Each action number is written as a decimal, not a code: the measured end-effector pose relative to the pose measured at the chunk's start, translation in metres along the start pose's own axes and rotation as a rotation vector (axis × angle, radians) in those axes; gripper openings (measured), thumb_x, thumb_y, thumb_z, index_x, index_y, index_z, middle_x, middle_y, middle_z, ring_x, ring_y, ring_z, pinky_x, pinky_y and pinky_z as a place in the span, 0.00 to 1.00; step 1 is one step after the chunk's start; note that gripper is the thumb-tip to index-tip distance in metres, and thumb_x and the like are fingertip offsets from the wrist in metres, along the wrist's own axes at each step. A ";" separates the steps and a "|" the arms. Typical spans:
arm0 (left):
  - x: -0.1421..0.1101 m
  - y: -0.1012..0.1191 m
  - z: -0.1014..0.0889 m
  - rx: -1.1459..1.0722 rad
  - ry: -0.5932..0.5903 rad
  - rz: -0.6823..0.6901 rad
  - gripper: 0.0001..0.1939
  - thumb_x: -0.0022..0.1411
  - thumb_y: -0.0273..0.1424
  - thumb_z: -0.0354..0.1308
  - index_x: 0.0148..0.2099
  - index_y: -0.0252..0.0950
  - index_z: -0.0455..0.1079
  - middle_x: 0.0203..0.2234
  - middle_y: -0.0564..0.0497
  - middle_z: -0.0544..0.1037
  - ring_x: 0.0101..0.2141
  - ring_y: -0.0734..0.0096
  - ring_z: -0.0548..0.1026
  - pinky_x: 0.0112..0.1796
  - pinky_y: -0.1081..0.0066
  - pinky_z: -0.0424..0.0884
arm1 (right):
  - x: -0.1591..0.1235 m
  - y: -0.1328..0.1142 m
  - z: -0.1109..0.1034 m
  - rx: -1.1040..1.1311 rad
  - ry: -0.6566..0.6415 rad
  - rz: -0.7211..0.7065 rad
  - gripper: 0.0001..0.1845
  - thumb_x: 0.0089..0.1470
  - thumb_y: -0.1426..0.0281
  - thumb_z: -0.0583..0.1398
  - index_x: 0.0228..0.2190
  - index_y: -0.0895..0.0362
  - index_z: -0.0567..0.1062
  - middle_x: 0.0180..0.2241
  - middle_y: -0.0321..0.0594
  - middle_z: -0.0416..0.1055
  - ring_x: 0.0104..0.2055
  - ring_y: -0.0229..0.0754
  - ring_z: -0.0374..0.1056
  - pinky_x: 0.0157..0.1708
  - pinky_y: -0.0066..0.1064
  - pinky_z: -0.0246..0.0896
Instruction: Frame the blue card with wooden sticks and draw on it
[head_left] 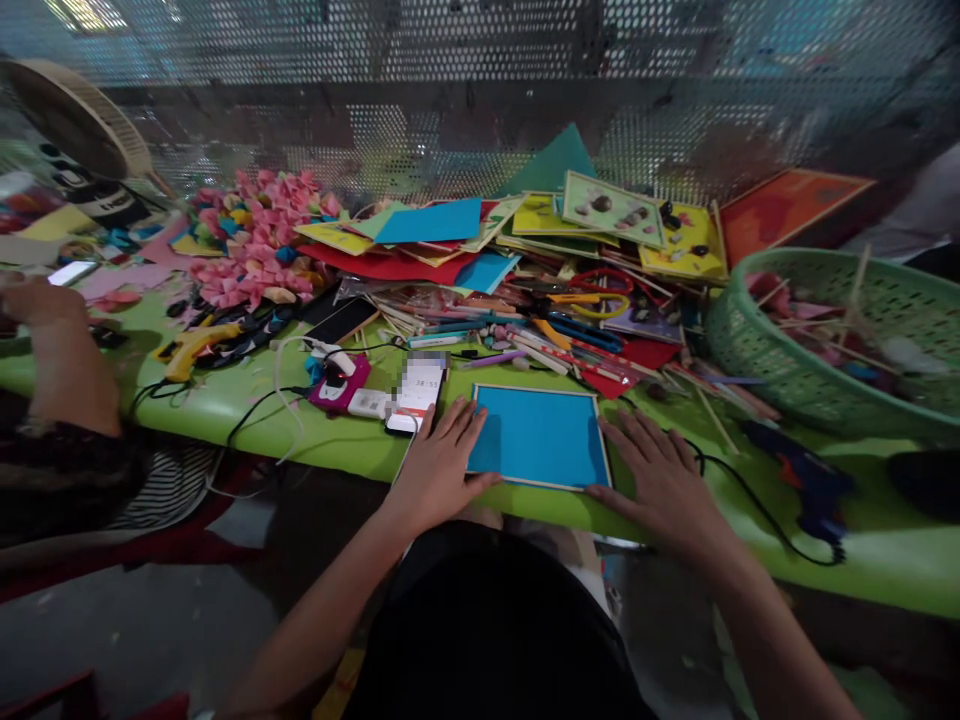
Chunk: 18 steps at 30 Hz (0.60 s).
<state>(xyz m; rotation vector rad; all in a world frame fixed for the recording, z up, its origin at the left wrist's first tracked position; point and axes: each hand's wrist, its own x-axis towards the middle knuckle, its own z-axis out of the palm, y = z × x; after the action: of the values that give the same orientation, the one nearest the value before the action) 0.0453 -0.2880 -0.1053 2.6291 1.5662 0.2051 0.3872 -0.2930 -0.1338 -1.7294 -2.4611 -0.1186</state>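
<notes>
A blue paper panel with a thin wooden frame (538, 434) lies flat at the near edge of the green table (247, 395). My left hand (439, 462) rests palm down at the panel's left edge, fingers spread, touching it. At the panel's right edge lies my right hand (660, 472), also flat with fingers apart. Neither hand grips anything. A phone (417, 392) sits just beyond my left hand's fingertips.
Coloured paper sheets (427, 222), sticks, scissors (592, 290) and pink paper flowers (259, 240) crowd the back. A green basket (832, 345) stands right. A blue glue gun (806, 480) and a yellow one (187, 350) trail cords. Another person's arm (60, 350) rests at far left.
</notes>
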 end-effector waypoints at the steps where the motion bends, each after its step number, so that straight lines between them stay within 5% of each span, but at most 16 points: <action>1: 0.001 0.001 0.000 0.000 0.004 -0.004 0.43 0.71 0.53 0.51 0.77 0.36 0.45 0.73 0.43 0.56 0.74 0.52 0.48 0.70 0.43 0.46 | 0.000 -0.001 0.000 0.002 0.015 0.010 0.47 0.62 0.38 0.49 0.70 0.55 0.59 0.72 0.53 0.55 0.74 0.61 0.48 0.69 0.58 0.41; 10: 0.010 0.011 0.014 -0.004 0.093 -0.065 0.42 0.71 0.52 0.52 0.77 0.36 0.46 0.73 0.43 0.55 0.74 0.51 0.47 0.70 0.43 0.48 | -0.015 -0.022 0.000 0.031 0.187 0.082 0.34 0.69 0.55 0.48 0.71 0.53 0.55 0.71 0.51 0.59 0.73 0.57 0.53 0.69 0.58 0.45; 18: 0.001 0.014 0.017 -0.070 0.219 -0.087 0.35 0.72 0.48 0.53 0.74 0.37 0.56 0.68 0.46 0.67 0.72 0.56 0.56 0.71 0.52 0.48 | -0.033 0.035 0.015 0.071 0.150 0.157 0.36 0.71 0.54 0.45 0.70 0.62 0.56 0.68 0.58 0.62 0.70 0.59 0.58 0.66 0.54 0.57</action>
<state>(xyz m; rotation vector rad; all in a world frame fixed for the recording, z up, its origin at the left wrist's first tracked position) 0.0603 -0.2932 -0.1199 2.5514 1.6977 0.5484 0.4300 -0.3098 -0.1542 -1.8053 -2.1897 -0.1381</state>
